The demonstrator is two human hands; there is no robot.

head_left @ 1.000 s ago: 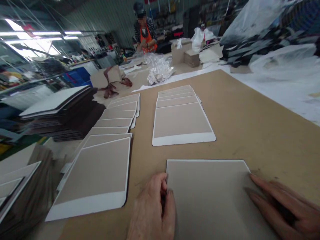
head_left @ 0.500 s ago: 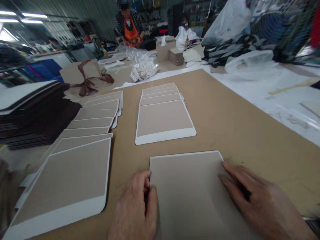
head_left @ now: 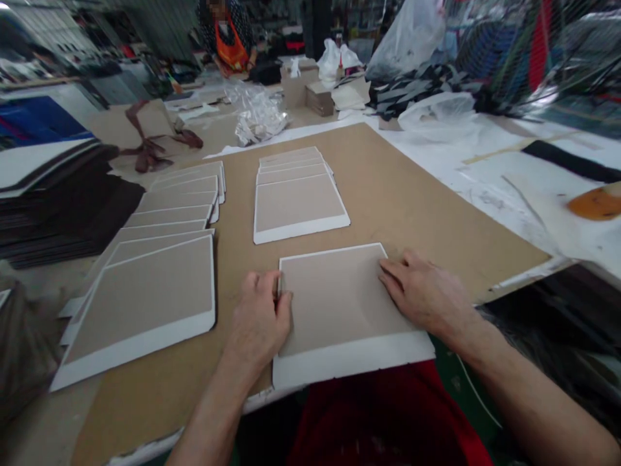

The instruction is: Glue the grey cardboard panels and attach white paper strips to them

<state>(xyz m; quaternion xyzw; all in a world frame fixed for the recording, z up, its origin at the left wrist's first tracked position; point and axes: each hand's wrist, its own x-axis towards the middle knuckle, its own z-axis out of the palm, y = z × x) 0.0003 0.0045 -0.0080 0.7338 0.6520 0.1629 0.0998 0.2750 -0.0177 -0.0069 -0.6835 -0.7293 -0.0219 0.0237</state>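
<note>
A beige panel with white borders (head_left: 334, 304) lies on the brown board in front of me, its wide white strip along the near edge. My left hand (head_left: 262, 314) grips its left edge, fingers curled at the side and thumb by the top face. At the opposite edge, my right hand (head_left: 420, 288) pinches the panel near its upper right corner, thumb and fingers close together. Similar panels overlap in a row (head_left: 145, 291) on the left. Another, shorter overlapping row (head_left: 298, 200) lies just beyond the panel I hold.
The brown board (head_left: 388, 188) covers the table. Dark stacked sheets (head_left: 63, 207) stand at the left. Farther back are crumpled clear plastic (head_left: 257, 116), dark strips (head_left: 422, 90) and a person in an orange apron (head_left: 233, 48). An orange-brown object (head_left: 596, 202) lies at right.
The view has tilted down and drawn back, so the panel's near white strip and my forearms now show. Both hands remain at the panel's side edges.
</note>
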